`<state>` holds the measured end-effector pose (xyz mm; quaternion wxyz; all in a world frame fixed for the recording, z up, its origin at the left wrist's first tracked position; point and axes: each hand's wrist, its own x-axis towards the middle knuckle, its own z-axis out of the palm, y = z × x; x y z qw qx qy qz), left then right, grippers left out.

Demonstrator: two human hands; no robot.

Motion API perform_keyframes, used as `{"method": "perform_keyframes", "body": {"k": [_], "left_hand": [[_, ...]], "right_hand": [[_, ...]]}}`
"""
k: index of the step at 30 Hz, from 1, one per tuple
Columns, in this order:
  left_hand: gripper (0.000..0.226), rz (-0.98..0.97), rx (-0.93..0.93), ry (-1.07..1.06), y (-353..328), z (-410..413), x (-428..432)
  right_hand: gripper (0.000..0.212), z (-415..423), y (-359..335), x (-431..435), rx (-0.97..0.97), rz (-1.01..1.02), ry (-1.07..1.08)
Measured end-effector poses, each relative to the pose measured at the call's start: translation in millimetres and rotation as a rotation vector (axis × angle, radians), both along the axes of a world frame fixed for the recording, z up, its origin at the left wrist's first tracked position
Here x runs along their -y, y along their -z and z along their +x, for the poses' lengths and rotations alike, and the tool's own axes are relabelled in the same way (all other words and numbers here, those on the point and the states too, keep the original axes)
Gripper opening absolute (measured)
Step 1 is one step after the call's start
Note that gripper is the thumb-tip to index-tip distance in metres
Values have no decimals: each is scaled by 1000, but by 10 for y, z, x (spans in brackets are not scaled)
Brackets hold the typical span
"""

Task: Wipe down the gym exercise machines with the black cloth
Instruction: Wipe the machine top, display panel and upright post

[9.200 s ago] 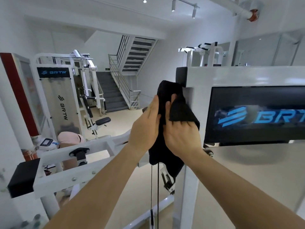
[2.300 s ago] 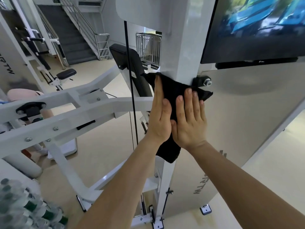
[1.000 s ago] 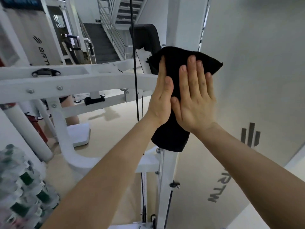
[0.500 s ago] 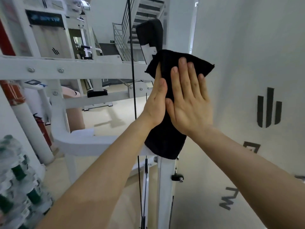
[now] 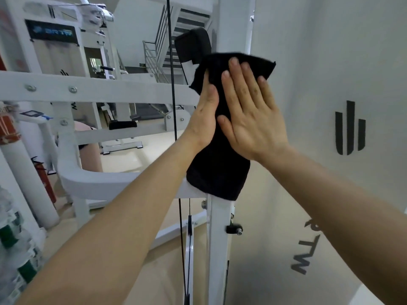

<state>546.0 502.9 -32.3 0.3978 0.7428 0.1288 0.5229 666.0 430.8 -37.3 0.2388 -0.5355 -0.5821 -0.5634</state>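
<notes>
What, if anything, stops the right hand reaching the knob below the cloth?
Likely nothing, so yes: the knob sits exposed on the post, below the right hand pressing flat on the cloth.

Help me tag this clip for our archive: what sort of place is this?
Most likely a gym. The near white exercise machine has a black cable and a black pad; a second machine behind it carries a branded panel.
</notes>
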Motion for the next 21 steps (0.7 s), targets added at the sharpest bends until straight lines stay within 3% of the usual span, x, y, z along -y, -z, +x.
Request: {"method": "perform_keyframes", "body": {"k": [3,6,10,15,21], "left_hand": [[71,78,21,21,-106,51,-91],[66,192,-25,-17,52,22,-138],[67,296,-199,-74,325,-151,-107],[73,292,-375,-120,696,-320,-28],[67,355,-561,-335,823,-392,108]], "right_hand": [[68,-48,-178,-16,-40,48,2],[66,-87,-59,-30,-83,52,1],[66,-83,305,-26,-91,20,4],[67,-70,694,-5,-64,-1,2],[66,-83,946,12,-69,-20,1]]}}
